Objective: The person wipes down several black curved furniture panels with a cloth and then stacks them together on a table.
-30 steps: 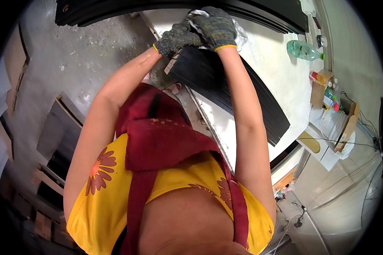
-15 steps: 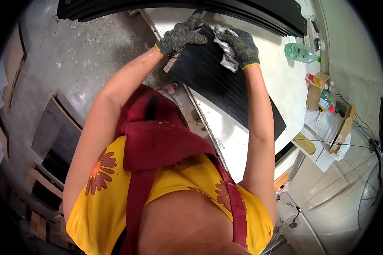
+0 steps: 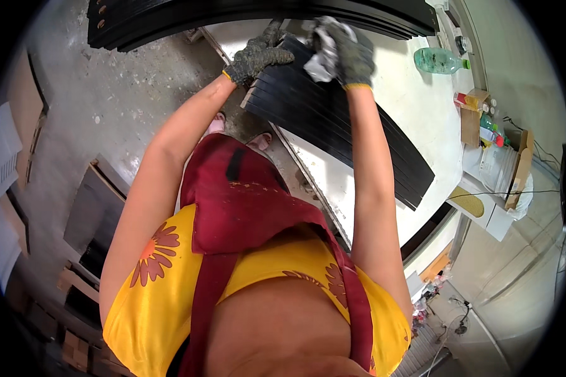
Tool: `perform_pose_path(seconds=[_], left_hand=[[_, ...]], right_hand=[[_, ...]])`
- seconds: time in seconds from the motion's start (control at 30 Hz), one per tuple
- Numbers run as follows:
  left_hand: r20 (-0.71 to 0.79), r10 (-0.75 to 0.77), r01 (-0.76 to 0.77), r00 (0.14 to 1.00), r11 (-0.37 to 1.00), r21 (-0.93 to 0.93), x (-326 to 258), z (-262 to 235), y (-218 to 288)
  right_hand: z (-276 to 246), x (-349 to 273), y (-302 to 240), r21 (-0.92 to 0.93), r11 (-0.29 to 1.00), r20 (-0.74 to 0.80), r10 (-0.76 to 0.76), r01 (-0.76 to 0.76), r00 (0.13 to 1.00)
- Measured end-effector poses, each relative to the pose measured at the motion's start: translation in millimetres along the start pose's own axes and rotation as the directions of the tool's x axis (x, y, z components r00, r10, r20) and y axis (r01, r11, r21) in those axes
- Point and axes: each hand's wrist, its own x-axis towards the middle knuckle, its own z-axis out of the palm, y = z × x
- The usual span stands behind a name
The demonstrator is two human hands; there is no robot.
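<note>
A set of long black slats (image 3: pixel 333 119) lies side by side on the white tabletop, slanting from upper left to lower right. At their upper-left end, my left hand (image 3: pixel 258 58), in a dark knitted glove with a yellow cuff, is closed around the slat ends, its thumb over the top. My right hand (image 3: pixel 355 58), gloved alike, grips a crumpled white rag (image 3: pixel 322 55) over the far edge of the slats. Its fingertips are partly hidden by the rag.
Stacked black boards (image 3: pixel 264 16) cross the far side of the table. Right of the slats lies a green plastic bottle (image 3: pixel 440 61). A cardboard box (image 3: pixel 520 169) and small containers stand farther right. Dark panels (image 3: pixel 94 204) rest on the floor at left.
My right hand has moved slightly far and left with the rag, toward the stacked boards. My left hand stays at the slat ends. The whole view has shifted a little.
</note>
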Motion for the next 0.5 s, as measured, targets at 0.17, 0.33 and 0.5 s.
perform_pose_path(seconds=[0.17, 0.33, 0.5], left_hand=[[0.252, 0.491, -0.55, 0.834, 0.707, 0.444, 9.5, -10.6, -49.0], [0.071, 0.03, -0.037, 0.997, 0.994, 0.103, -14.0, -25.1, -6.5], [0.216, -0.171, 0.158, 0.961, 0.984, 0.076, 0.7, -14.9, 35.1]], right_hand=[[-25.9, -92.8, -7.4, -0.584, 0.593, -0.102, -0.731, 0.554, 0.675], [39.4, -144.2, -8.6, -0.249, 0.813, -0.263, -0.579, 0.526, 0.772], [-120.2, -181.5, 174.5, -0.425, 0.829, -0.447, 0.158, -0.364, 0.881]])
